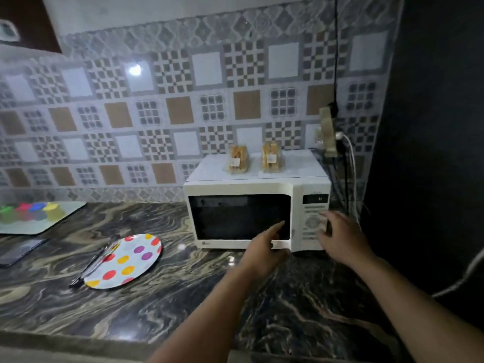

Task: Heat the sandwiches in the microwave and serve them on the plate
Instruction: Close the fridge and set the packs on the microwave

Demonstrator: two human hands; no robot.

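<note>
While microwave (258, 214) door stands closed, we judge task barely begun: two wrapped sandwiches (253, 158) sit on microwave top, unheated; spotted plate (125, 260) on counter (183, 297) bears no food, tongs-like utensil (91, 265) at its left rim. Left hand (264, 247) points finger at door's lower right corner, holding nothing; right hand (340, 237), fingers spread, at control panel (314, 224), holding nothing. We read no writing: display, panel text, sandwich labels too blurred.
</note>
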